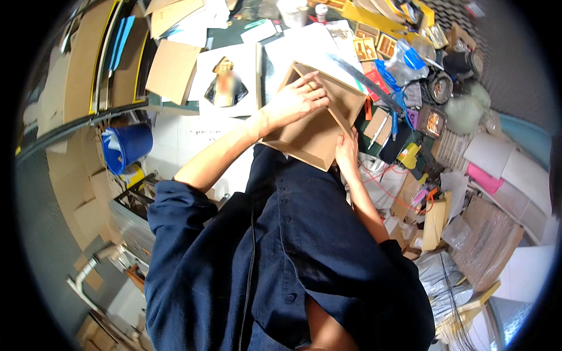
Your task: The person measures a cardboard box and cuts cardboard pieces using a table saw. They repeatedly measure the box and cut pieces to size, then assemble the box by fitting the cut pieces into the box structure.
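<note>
An open brown cardboard box [297,153] is tilted at the near edge of the worktable, close to my lap. A narrow cardboard strip [339,118] runs across its inside like a divider. My left hand [297,99] reaches over the box, its fingers bent over the strip near the far end; a ring is on one finger. My right hand [346,150] grips the box's right side near the strip's near end, with part of its fingers hidden behind the cardboard.
A long metal ruler [366,82] lies beyond the box. To the left are a printed picture sheet [206,65] and a cardboard sheet [171,71]. Tools, small wooden boxes [365,49] and plastic bags [405,61] crowd the right. A blue bin [136,143] stands lower left.
</note>
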Demonstrator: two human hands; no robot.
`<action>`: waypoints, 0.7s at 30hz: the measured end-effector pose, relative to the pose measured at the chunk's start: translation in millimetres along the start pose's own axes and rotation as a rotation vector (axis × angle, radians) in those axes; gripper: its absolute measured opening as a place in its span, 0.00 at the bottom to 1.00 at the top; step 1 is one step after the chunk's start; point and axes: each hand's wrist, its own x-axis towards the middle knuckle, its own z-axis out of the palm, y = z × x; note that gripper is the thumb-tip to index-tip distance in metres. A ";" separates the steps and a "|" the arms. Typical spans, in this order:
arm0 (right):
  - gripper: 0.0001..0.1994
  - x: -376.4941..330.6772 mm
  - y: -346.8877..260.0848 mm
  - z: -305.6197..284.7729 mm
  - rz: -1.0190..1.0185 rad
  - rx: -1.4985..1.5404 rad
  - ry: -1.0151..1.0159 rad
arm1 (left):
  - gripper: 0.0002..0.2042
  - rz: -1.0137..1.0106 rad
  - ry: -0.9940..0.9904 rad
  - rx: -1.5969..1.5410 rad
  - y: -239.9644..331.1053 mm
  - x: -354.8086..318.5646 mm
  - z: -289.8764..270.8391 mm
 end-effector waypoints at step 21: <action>0.17 -250.6 -369.4 206.1 -0.434 0.515 -1.342 | 0.14 -1.592 1.728 -0.862 294.4 -511.9 9.9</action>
